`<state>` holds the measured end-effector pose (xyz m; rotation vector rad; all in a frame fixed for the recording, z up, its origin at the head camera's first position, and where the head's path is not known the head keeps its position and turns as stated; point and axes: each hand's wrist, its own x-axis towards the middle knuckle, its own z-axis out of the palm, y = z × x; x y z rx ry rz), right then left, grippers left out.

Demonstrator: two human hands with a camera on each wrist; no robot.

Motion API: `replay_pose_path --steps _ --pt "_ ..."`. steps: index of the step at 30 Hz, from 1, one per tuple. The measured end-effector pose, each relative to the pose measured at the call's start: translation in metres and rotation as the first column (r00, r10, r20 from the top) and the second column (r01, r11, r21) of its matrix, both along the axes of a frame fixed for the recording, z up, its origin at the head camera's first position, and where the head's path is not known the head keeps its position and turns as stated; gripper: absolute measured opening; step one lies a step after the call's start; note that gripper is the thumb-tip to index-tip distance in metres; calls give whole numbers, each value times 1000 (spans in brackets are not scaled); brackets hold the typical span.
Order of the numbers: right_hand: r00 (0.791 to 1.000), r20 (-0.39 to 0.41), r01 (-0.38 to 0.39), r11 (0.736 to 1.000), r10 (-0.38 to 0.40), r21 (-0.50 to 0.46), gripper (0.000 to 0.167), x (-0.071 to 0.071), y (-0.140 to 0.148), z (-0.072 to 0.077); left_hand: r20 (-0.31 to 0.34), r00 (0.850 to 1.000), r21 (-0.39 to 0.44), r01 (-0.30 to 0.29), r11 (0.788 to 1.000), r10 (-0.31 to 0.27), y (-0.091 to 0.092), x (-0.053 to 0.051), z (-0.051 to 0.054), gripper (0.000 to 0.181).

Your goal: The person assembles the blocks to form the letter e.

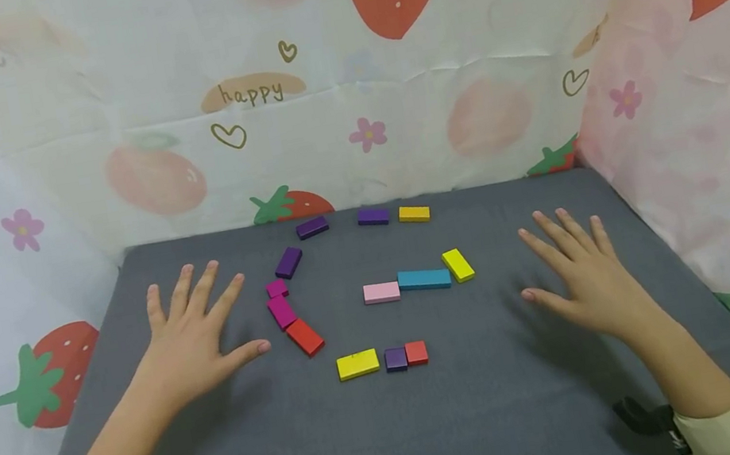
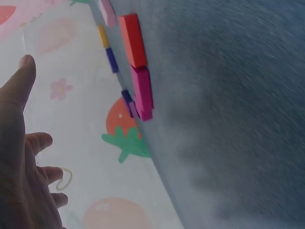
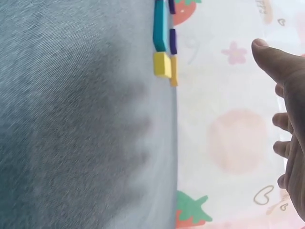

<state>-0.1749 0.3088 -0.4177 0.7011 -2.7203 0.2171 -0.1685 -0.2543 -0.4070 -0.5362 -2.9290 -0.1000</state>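
My left hand [image 1: 189,345] hovers palm down over the left of the table with its fingers spread, holding nothing. Nearest to it are a magenta block [image 1: 282,312], a smaller magenta block [image 1: 277,289] and a red block [image 1: 305,337]. On the right, my right hand [image 1: 588,283] is also raised with spread fingers and holds nothing. A yellow block [image 1: 458,265] lies closest to it, beside a blue block [image 1: 424,280] that touches a pink block [image 1: 382,293]. Both wrist views show the hands, left [image 2: 24,143] and right [image 3: 293,114], apart from the blocks.
Purple blocks [image 1: 373,216] and an orange-yellow block [image 1: 414,213] lie along the back edge of the grey table [image 1: 400,439]. Toward the front are a yellow block [image 1: 357,365], a small purple block [image 1: 396,360] and a red block [image 1: 417,353]. Strawberry-print cloth [image 1: 342,175] surrounds the table.
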Motion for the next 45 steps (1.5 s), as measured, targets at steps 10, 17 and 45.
replay_pose_path --steps 10,17,45 --pt "998 -1 -68 997 68 -48 93 -14 -18 5 27 998 62 55 997 -56 28 -16 2 101" --pt "995 15 -100 992 102 -74 93 -24 -34 9 53 994 91 91 992 -96 46 -26 0 100" --pt "957 249 -109 981 146 -158 82 -65 -109 4 202 955 213 172 962 -216 119 -70 -21 93"
